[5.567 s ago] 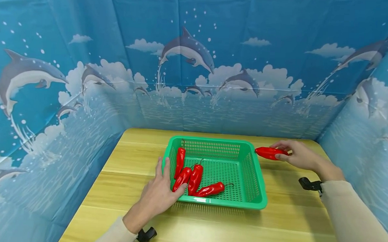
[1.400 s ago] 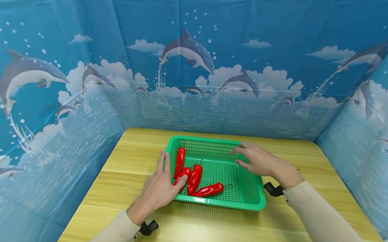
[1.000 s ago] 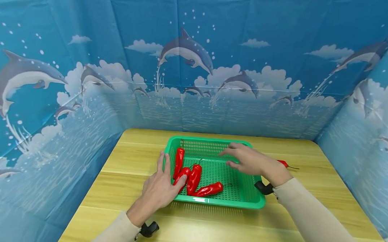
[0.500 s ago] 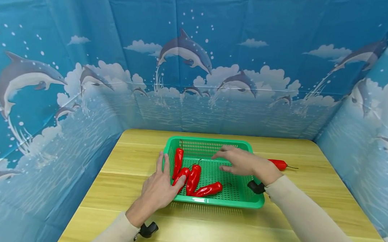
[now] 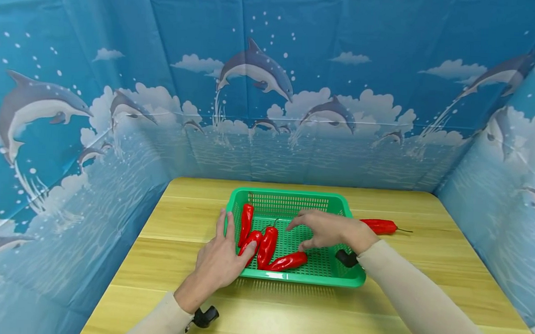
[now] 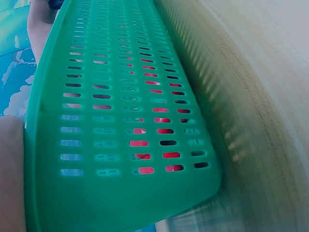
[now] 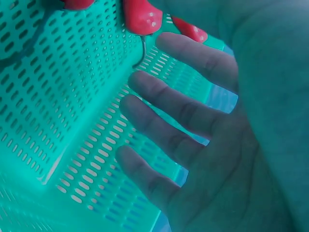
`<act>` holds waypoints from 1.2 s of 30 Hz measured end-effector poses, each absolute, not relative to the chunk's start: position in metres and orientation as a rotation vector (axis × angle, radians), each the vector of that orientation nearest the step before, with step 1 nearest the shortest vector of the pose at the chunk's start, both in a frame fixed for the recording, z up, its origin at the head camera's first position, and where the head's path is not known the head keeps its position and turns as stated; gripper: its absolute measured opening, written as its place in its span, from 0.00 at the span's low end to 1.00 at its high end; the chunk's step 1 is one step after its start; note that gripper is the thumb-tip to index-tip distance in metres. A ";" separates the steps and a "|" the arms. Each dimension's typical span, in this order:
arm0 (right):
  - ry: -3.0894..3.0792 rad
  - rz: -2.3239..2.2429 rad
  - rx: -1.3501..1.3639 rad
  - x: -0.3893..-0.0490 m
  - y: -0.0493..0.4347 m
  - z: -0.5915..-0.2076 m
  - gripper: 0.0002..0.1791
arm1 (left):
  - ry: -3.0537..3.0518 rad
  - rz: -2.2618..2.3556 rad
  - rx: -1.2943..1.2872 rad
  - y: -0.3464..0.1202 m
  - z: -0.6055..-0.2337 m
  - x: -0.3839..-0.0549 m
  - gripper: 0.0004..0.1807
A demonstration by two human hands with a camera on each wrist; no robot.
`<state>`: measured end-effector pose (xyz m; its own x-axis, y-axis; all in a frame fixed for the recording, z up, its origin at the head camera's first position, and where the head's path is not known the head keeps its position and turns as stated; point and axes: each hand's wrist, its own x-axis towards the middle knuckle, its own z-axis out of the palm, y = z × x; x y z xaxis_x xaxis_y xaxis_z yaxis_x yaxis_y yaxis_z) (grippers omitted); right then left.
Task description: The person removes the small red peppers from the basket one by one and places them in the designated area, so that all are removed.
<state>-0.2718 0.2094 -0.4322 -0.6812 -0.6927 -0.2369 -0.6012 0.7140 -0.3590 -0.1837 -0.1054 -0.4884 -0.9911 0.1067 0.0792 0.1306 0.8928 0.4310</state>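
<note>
A green plastic basket [image 5: 357, 275] with slotted walls holds several long red peppers in the head view. One pepper [image 5: 247, 218] leans by its left wall, another pepper [image 5: 267, 246] lies in the left half, and a third pepper [image 5: 289, 261] lies along the front. My left hand [image 5: 218, 259] rests over the left front rim, fingers straight, thumb reaching inside over a pepper [image 5: 256, 235]. My right hand [image 5: 323, 230] hovers inside the basket, fingers apart and holding nothing; the right wrist view shows its bare palm [image 7: 217, 159] near pepper tops [image 7: 142, 17].
A red pepper [image 5: 379, 226] with a dark stem lies on the wooden table [image 5: 424, 273], right of the basket. A blue dolphin-print curtain [image 5: 269, 137] encloses the table at the back and sides. Black cameras sit on both wrists.
The pepper that my right hand held earlier now lies on the table right of the basket. My right hand has moved left and down into the basket. My left hand stays put.
</note>
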 end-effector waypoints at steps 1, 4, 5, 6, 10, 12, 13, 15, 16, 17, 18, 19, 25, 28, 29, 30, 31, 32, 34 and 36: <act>2.562 -0.355 -1.010 -0.272 0.208 -0.433 0.32 | -3.006 -0.687 -0.188 -0.105 -0.489 -0.184 0.61; 2.538 -0.359 -1.010 -0.272 0.205 -0.435 0.32 | -3.011 -0.689 -0.188 -0.105 -0.489 -0.184 0.61; 2.531 -0.353 -1.011 -0.272 0.204 -0.437 0.33 | -3.013 -0.687 -0.189 -0.105 -0.489 -0.184 0.61; 2.524 -0.349 -1.011 -0.273 0.203 -0.439 0.33 | -3.014 -0.688 -0.188 -0.105 -0.489 -0.184 0.61; 2.491 -0.331 -1.011 -0.274 0.199 -0.444 0.34 | -3.013 -0.689 -0.188 -0.105 -0.490 -0.184 0.61; 2.480 -0.322 -1.008 -0.273 0.197 -0.447 0.35 | -3.013 -0.685 -0.186 -0.104 -0.490 -0.184 0.61; 2.474 -0.321 -1.005 -0.273 0.196 -0.448 0.35 | -3.013 -0.686 -0.187 -0.104 -0.490 -0.184 0.61; 2.468 -0.307 -0.999 -0.272 0.193 -0.451 0.36 | -3.011 -0.687 -0.187 -0.104 -0.490 -0.184 0.60; 2.465 -0.298 -0.994 -0.272 0.192 -0.452 0.36 | -3.013 -0.686 -0.186 -0.104 -0.490 -0.184 0.60; 2.464 -0.289 -0.992 -0.272 0.191 -0.453 0.36 | -3.013 -0.687 -0.186 -0.104 -0.490 -0.184 0.60; 2.462 -0.280 -0.987 -0.272 0.191 -0.455 0.36 | -3.013 -0.687 -0.185 -0.104 -0.490 -0.184 0.60; 2.463 -0.272 -0.982 -0.272 0.190 -0.456 0.36 | -3.011 -0.691 -0.185 -0.104 -0.490 -0.184 0.60; 2.477 -0.226 -1.012 -0.273 0.187 -0.461 0.32 | -3.002 -0.697 -0.185 -0.104 -0.490 -0.183 0.59; 2.464 -0.233 -1.042 -0.274 0.186 -0.463 0.29 | -3.005 -0.699 -0.185 -0.104 -0.490 -0.183 0.59; 2.459 -0.240 -1.044 -0.275 0.185 -0.463 0.28 | -3.007 -0.700 -0.185 -0.104 -0.490 -0.183 0.59; 2.457 -0.249 -1.044 -0.275 0.185 -0.464 0.27 | -3.006 -0.701 -0.186 -0.103 -0.490 -0.183 0.59; 2.455 -0.259 -1.039 -0.276 0.185 -0.464 0.26 | -3.005 -0.701 -0.186 -0.103 -0.490 -0.183 0.59; 2.454 -0.266 -1.038 -0.276 0.185 -0.464 0.26 | -3.005 -0.698 -0.186 -0.103 -0.490 -0.183 0.59; 2.458 -0.274 -1.037 -0.277 0.184 -0.464 0.25 | -3.002 -0.693 -0.183 -0.103 -0.490 -0.184 0.59; 2.458 -0.272 -1.046 -0.278 0.184 -0.465 0.24 | -3.000 -0.690 -0.181 -0.103 -0.490 -0.184 0.59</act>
<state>-0.2776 0.1837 -0.4647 -0.6099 -0.7212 -0.3286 -0.6320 0.6928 -0.3474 -0.1836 -0.1032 -0.4905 -0.9914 0.1015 0.0824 0.1273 0.8929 0.4318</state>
